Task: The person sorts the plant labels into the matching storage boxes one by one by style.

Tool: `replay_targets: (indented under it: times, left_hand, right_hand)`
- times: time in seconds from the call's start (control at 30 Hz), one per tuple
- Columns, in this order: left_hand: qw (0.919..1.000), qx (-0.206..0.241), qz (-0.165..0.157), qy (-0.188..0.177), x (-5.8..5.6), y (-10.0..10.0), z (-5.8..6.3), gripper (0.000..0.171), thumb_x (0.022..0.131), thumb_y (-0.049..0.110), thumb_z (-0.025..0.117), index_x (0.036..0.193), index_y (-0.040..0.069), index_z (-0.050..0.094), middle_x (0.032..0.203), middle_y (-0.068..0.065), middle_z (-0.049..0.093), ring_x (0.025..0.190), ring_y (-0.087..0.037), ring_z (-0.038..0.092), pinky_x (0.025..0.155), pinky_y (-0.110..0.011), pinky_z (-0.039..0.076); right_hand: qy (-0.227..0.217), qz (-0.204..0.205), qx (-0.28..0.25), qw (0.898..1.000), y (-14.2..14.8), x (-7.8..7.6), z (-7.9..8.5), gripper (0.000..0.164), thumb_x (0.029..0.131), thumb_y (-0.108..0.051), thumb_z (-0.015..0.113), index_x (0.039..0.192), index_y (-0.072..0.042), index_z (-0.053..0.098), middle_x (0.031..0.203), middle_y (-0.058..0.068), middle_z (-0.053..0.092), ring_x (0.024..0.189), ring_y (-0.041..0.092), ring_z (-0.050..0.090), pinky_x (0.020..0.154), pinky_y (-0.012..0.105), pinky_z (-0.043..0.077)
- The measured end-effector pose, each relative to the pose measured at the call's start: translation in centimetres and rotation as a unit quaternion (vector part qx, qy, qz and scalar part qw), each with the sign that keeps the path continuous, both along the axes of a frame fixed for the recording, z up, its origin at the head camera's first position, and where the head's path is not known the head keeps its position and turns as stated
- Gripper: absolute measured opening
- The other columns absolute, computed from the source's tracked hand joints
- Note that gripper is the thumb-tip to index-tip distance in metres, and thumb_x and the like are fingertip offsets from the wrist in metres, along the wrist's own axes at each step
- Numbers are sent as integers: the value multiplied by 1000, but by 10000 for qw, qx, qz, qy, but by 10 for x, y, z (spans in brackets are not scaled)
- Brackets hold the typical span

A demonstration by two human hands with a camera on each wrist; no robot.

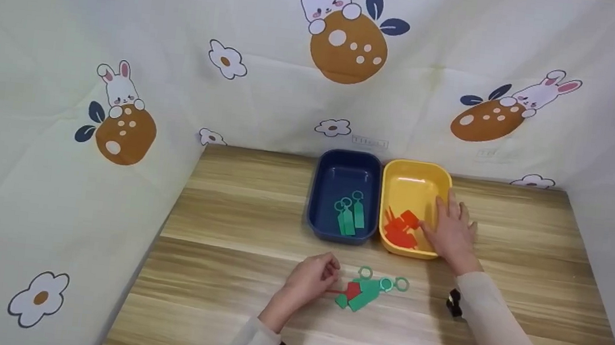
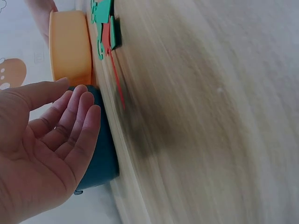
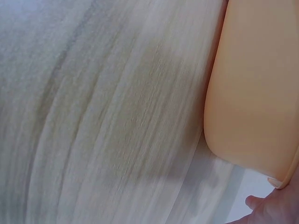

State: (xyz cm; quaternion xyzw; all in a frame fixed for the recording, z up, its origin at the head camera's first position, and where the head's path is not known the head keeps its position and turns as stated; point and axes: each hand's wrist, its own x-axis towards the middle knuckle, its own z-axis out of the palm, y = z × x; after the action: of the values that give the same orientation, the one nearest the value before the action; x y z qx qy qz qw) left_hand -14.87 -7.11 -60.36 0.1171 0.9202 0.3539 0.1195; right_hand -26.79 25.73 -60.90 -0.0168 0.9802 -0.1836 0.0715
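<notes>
My right hand [image 1: 452, 233] is at the right side of the yellow bin [image 1: 411, 192], fingers spread over its rim and thumb reaching inside. Several red tags [image 1: 400, 238] lie in that bin near the thumb. My left hand [image 1: 312, 279] hovers above the table with loosely bent fingers; in the left wrist view its palm is bare. Just right of it, green tags with rings [image 1: 367, 297] and a red tag [image 1: 353, 290] with a thin tail lie in a small pile. Only part of the right hand shows in the right wrist view.
A dark blue bin [image 1: 341, 182] stands against the yellow one on its left, with green ringed tags [image 1: 348, 222] inside. Both are at the back of the wood-grain table [image 1: 204, 287]. A printed cloth [image 1: 269, 100] hangs behind and along the sides.
</notes>
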Motion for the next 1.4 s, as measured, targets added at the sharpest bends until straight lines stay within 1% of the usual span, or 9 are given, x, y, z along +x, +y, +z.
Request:
replay_targets:
  times: [0.17,0.3,0.4,0.67,0.73,0.87,1.1,1.27,1.4]
  left_hand:
    - [9995,-325,-51,18,3,-3,-3,13,90,13,72,101,14,66,92,4,71,85,-7,67,77,-25,54]
    - [9976,-631,-185,193,7,-4,-7,13,90,15,72,102,14,67,94,4,70,86,-7,67,77,-23,54]
    - [9956,-840,-254,333,11,-5,-9,14,90,17,72,103,14,68,97,3,68,89,-10,67,79,-25,54]
    - [9875,-1375,-439,636,21,-4,-12,24,86,35,78,102,20,70,97,5,62,95,-15,63,76,-26,52]
    - [9849,-1494,-508,711,22,-3,-13,23,86,33,78,103,20,70,98,5,62,95,-15,63,76,-26,52]
    - [9802,-1689,-590,847,22,-2,-16,20,85,24,80,102,20,71,98,5,62,93,-14,63,75,-25,52]
    - [9742,-1848,-606,1147,21,0,-21,15,86,19,78,99,20,71,94,6,65,89,-13,64,73,-24,52]
    - [9715,-1975,-603,1163,20,2,-22,14,85,14,75,97,20,71,93,6,67,88,-13,65,72,-25,53]
    - [9712,-1954,-600,1225,19,1,-24,12,85,13,75,94,20,72,91,5,67,86,-13,65,71,-24,52]
  right_hand:
    - [69,11,19,10000,-1,0,0,83,98,-50,54,158,-6,19,168,18,-3,147,56,7,106,83,11]
    - [95,19,-11,10000,-1,0,0,83,98,-49,54,158,-5,19,168,18,-3,147,56,7,106,84,10]
    - [75,26,-21,10000,0,0,0,82,98,-49,53,158,-5,18,168,18,-4,147,56,6,105,84,9]
    - [237,18,102,9997,0,0,-2,81,97,-48,54,157,-4,22,168,18,-3,146,56,10,105,84,12]
    - [246,9,86,9997,0,0,-2,81,97,-48,55,157,-4,22,168,18,-3,146,56,9,106,84,12]
    - [253,6,71,9997,0,-1,-2,81,97,-48,55,157,-4,22,168,18,-3,146,56,9,106,84,12]
    - [154,-9,91,9998,0,-2,-2,81,97,-47,55,157,-5,21,168,17,-5,147,56,9,107,83,11]
    - [136,11,93,9999,0,-1,-1,81,97,-47,54,157,-4,21,168,18,-5,146,57,10,106,83,11]
    - [166,5,47,9999,-1,-1,-2,81,97,-47,55,157,-4,21,168,17,-5,146,57,10,107,83,10]
